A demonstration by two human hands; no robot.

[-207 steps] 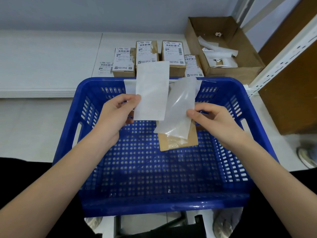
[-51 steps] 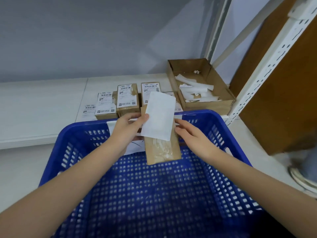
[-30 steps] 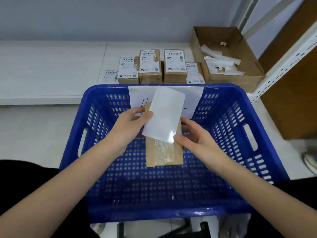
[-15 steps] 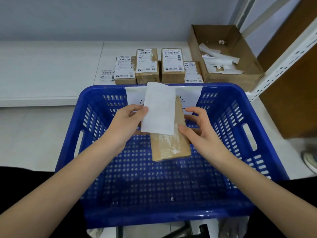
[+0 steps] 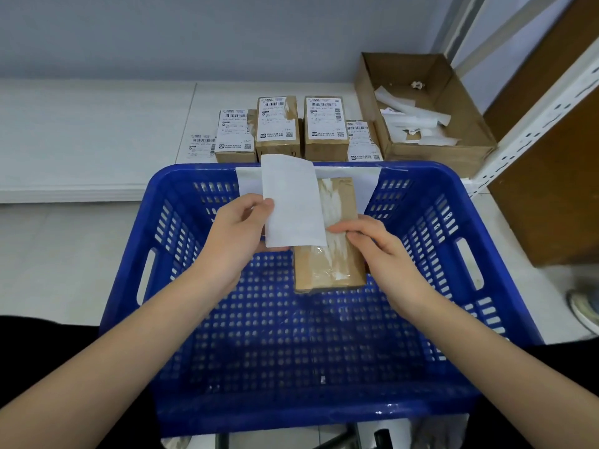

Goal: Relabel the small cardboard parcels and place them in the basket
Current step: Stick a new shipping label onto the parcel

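White, blank paper, a label [image 5: 291,202], is pinched at its left edge between thumb and fingers of the left hand [image 5: 238,236]. It stands over the left half of a brown cardboard parcel [image 5: 330,251] and hides that part of it. The right hand [image 5: 372,247] grips the parcel's right side, with its fingers curled over the top face and touching the label's lower right corner. Glossy clear tape runs down the parcel's top. Both hands hold the parcel above the floor of a blue plastic basket [image 5: 421,176], whose walls and bottom are pierced with slots and round holes. A white sheet [image 5: 366,186] is fixed inside the far wall, behind the parcel; any writing on it is covered.

Beyond the hands, past the far rim, other parcels [image 5: 301,131] stand in a row on a white surface [image 5: 81,134]. Each bears a printed label with a barcode at the top, a small logo with lettering too small to read, and a QR code at the bottom right. To the right of the right hand and further off, an open cardboard box [image 5: 460,147] holds curled white strips [image 5: 411,115]. A white perforated shelf post [image 5: 531,111] slants beside it, against a brown panel [image 5: 557,176].
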